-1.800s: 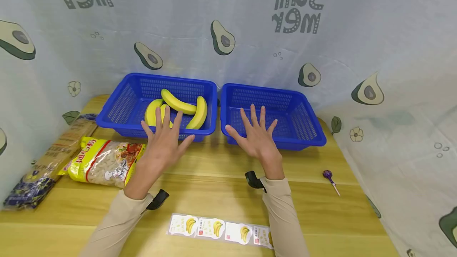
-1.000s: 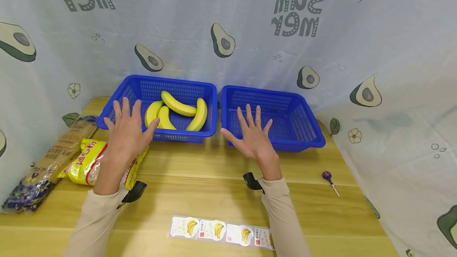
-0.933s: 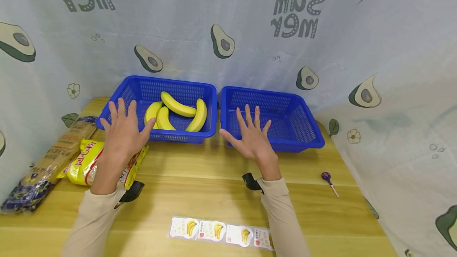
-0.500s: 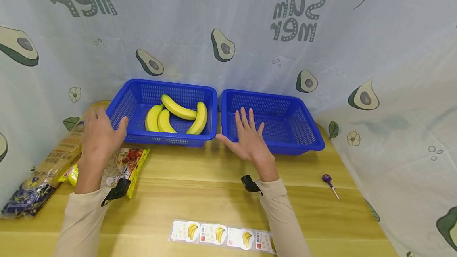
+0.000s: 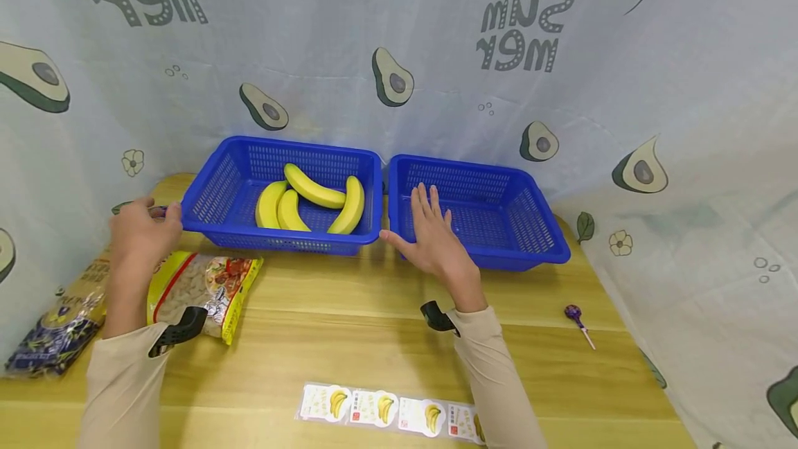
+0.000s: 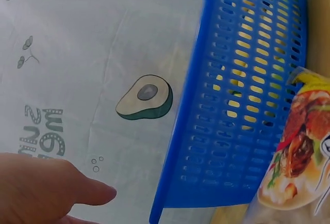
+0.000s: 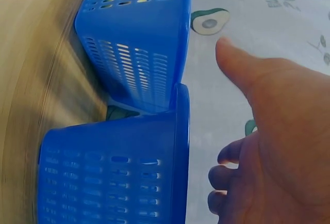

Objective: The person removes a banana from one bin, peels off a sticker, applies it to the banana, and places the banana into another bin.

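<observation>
My left hand [image 5: 142,234] has curled its fingers over the far end of a long spaghetti packet [image 5: 59,338], whose dark tip shows between thumb and index finger. In the left wrist view only the thumb side of this hand shows, not its hold. Just right of that forearm lies a yellow-edged food bag [image 5: 206,289]. My right hand [image 5: 436,244] hovers with straight fingers over the near left corner of the right blue basket [image 5: 530,262], holding nothing. Its thumb points toward the left blue basket [image 5: 280,238], which holds several bananas [image 5: 314,189].
A strip of banana-picture cards [image 5: 386,411] lies near the table's front, partly under the right sleeve. A purple lollipop [image 5: 576,317] lies at the right. Behind the baskets hangs an avocado-print curtain [image 5: 324,33].
My left hand has moved left from the banana basket to the spaghetti packet, and its fingers have curled. My right hand has shifted slightly, its fingers drawing closer together.
</observation>
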`<action>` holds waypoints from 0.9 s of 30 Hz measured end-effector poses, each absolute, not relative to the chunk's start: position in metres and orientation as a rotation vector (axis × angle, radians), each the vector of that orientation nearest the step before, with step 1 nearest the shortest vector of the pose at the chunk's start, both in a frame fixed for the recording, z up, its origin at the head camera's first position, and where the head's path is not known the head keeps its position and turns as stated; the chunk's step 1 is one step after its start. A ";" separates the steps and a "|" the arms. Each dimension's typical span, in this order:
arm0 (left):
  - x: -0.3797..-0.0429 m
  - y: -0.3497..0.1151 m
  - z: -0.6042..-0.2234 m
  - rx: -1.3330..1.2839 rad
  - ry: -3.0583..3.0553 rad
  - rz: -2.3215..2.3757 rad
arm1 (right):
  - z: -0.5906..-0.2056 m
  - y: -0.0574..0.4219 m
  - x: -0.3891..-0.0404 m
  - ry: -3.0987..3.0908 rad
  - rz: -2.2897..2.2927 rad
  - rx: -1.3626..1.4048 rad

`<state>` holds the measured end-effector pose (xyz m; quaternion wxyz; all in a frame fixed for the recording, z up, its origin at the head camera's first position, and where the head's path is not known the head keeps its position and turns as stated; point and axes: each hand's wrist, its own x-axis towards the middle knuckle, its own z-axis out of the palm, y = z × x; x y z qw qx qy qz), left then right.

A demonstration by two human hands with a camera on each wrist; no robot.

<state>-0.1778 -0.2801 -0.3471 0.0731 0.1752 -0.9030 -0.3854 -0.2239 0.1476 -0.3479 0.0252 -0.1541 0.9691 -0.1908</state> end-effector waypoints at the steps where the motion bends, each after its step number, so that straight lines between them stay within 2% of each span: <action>1: -0.177 -0.282 -0.347 0.523 -2.703 -1.193 | -0.348 0.147 -0.224 2.995 -0.603 -0.478; 12: -0.178 -0.294 -0.354 0.560 -2.589 -1.675 | -0.348 0.147 -0.226 2.953 -0.659 -0.489; 23: -0.184 -0.304 -0.366 0.645 -2.118 -2.248 | -0.346 0.147 -0.226 2.955 -0.646 -0.496; 27: -0.185 -0.306 -0.368 0.680 -2.054 -2.305 | -0.345 0.146 -0.227 2.952 -0.647 -0.510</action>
